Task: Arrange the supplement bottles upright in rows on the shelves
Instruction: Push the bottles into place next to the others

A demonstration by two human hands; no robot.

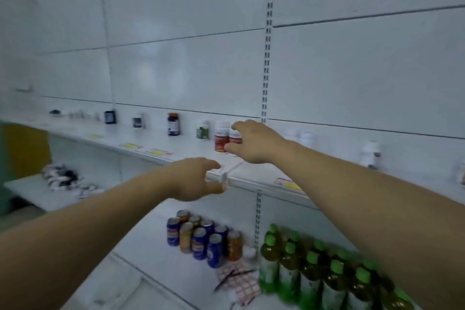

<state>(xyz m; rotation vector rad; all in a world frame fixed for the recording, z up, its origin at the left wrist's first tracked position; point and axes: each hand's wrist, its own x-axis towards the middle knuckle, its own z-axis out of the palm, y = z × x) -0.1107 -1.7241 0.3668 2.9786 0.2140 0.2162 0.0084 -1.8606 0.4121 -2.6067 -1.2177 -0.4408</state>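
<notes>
Your two bare forearms (100, 221) fill the bottom of the shot, both stretched toward the upper shelf (191, 151). Your right hand (251, 142) has thumb and fingers curled round a red-label bottle (235, 136). It stands upright on that shelf, right up against a second red-label bottle (221, 139) on its left. Your left hand (196, 178) sits lower, at the shelf's front lip, fingers loosely curled by a clear plastic clip (224, 178). Honestly can't tell if it's pinching the clip or just next to it.

Going left from the red pair, all upright and spaced apart, you've got:
- a green-label bottle (202, 130)
- an amber bottle (173, 124) with a blue label
- a white bottle with a dark label (138, 121)
- a dark bottle (110, 116)

That's six countable with the red pair, and past them it's blurry small stuff. Right of your wrist are pale white bottles (307, 139), three I can make out, all smeared. Lids are on where visible, so the contents are hidden.

Four yellow price tags (132, 145) lie along the front edge. On the lower shelf (151, 259) there's a cluster of blue and orange cans (200, 243), about nine. Beside them are rows of green-capped bottles (289, 263) of amber liquid, too blurred to count, with your right forearm crossing over them. A checked cloth (239, 282) with a thin dark tool on it lies in front of the cans.
</notes>
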